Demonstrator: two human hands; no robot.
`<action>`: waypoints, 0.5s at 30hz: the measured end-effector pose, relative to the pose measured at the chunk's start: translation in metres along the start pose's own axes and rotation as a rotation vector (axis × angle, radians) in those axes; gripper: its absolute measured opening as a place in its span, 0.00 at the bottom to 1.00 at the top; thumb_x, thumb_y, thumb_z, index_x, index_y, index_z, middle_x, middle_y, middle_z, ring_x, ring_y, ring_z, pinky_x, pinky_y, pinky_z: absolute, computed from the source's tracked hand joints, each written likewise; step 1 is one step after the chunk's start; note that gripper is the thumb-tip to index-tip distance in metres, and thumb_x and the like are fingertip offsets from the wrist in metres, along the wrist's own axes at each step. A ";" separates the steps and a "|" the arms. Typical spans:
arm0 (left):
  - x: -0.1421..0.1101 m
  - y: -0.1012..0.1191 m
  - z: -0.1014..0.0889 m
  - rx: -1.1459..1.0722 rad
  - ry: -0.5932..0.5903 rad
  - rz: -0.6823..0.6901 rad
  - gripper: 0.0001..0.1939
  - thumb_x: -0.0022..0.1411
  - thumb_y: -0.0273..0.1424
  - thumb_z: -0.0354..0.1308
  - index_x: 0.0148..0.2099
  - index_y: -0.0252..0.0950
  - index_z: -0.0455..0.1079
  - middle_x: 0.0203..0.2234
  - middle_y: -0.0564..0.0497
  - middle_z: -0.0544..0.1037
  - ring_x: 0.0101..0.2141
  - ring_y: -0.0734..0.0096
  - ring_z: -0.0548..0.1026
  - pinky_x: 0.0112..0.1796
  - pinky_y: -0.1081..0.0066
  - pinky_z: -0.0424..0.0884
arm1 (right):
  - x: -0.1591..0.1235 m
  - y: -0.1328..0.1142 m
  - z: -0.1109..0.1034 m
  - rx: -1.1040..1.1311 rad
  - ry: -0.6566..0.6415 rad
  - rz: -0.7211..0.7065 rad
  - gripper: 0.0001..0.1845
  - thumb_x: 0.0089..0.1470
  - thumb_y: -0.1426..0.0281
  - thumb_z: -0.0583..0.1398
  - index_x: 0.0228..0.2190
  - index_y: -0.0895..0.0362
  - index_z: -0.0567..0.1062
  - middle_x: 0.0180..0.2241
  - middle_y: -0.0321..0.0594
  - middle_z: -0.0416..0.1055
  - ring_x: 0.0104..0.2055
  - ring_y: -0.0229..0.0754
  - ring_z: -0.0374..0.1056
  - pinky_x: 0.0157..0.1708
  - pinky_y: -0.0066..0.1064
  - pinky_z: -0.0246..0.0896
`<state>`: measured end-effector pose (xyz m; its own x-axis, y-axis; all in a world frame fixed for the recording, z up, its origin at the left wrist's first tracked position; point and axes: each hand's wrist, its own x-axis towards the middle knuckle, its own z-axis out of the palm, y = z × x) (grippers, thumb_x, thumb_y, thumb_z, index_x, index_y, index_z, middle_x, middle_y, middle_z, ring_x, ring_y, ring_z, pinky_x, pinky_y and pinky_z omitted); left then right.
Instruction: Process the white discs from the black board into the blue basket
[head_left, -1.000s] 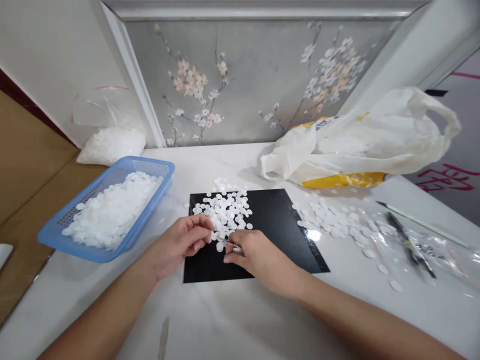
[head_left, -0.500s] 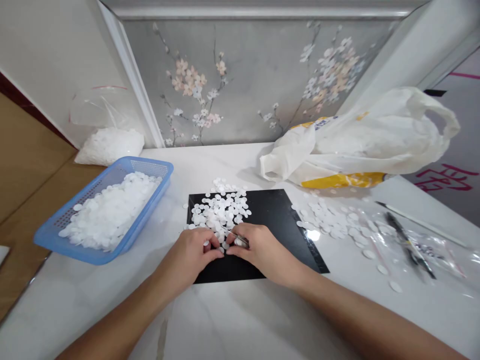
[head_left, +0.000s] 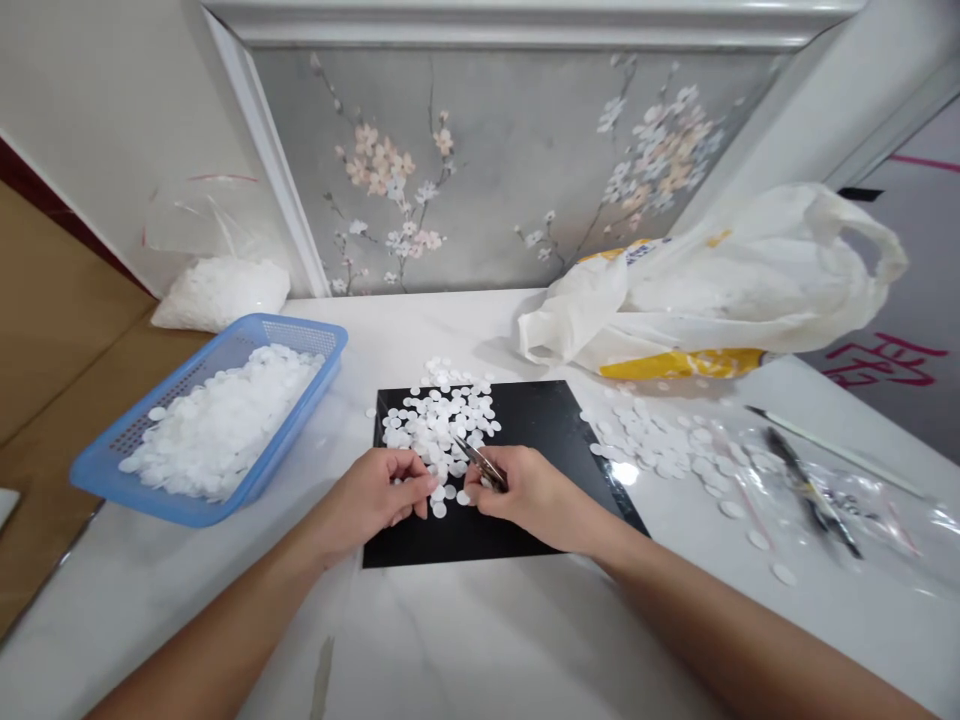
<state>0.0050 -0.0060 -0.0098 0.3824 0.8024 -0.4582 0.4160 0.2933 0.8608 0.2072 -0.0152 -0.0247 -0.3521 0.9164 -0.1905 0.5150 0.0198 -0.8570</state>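
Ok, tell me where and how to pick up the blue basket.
I'd grip the blue basket two-handed, by the rim midway along both long sides, coming down from above. The rim stands exposed around the heaped white discs, and the long, shallow shape would probably tip if lifted by one end.

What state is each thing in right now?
left hand, fingers curled, at the discs
right hand, closed on metal tool
metal tool, held, tip over discs
discs, loose, heaped on sheet
sheet, flat, partly covered
basket, upright, part filled
shopping bag, lying, crumpled
zip bag, bulging, seal unclear
white stick, lying flat
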 end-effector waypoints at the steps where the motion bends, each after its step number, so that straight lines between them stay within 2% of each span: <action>1: 0.000 0.001 0.000 -0.044 -0.004 -0.006 0.13 0.54 0.39 0.58 0.28 0.34 0.65 0.20 0.54 0.72 0.18 0.81 0.57 0.20 0.77 0.50 | 0.000 0.000 -0.002 0.031 -0.015 0.002 0.03 0.45 0.73 0.55 0.24 0.58 0.69 0.20 0.30 0.62 0.22 0.31 0.53 0.22 0.23 0.48; 5: -0.002 0.008 -0.002 -0.275 -0.028 -0.029 0.08 0.52 0.31 0.55 0.27 0.35 0.58 0.23 0.50 0.75 0.16 0.83 0.55 0.18 0.77 0.43 | 0.001 0.001 -0.006 0.171 -0.061 -0.033 0.05 0.46 0.76 0.54 0.29 0.58 0.69 0.25 0.33 0.69 0.25 0.33 0.60 0.25 0.23 0.53; 9: -0.003 0.010 -0.007 -0.497 -0.015 0.003 0.04 0.45 0.27 0.51 0.26 0.36 0.57 0.21 0.51 0.74 0.15 0.82 0.56 0.17 0.77 0.39 | 0.003 0.004 -0.004 0.250 -0.085 -0.024 0.07 0.51 0.75 0.52 0.31 0.58 0.70 0.27 0.34 0.67 0.24 0.32 0.61 0.26 0.23 0.56; 11: -0.002 0.009 -0.008 -0.483 0.020 0.000 0.06 0.48 0.30 0.52 0.24 0.35 0.58 0.17 0.53 0.69 0.15 0.82 0.55 0.17 0.76 0.39 | 0.004 0.005 -0.001 0.217 -0.063 -0.024 0.08 0.53 0.73 0.52 0.32 0.58 0.71 0.26 0.34 0.66 0.24 0.33 0.62 0.26 0.24 0.57; 15: 0.001 0.004 -0.006 -0.204 0.088 -0.020 0.19 0.58 0.44 0.51 0.25 0.34 0.64 0.15 0.58 0.60 0.16 0.81 0.54 0.18 0.77 0.46 | 0.004 0.006 0.001 0.157 -0.021 -0.036 0.10 0.56 0.67 0.53 0.32 0.58 0.73 0.24 0.33 0.65 0.25 0.34 0.63 0.26 0.25 0.56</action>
<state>0.0022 -0.0014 -0.0059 0.2985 0.8350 -0.4623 0.2439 0.4016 0.8827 0.2078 -0.0114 -0.0309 -0.3846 0.9078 -0.1670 0.3743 -0.0120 -0.9272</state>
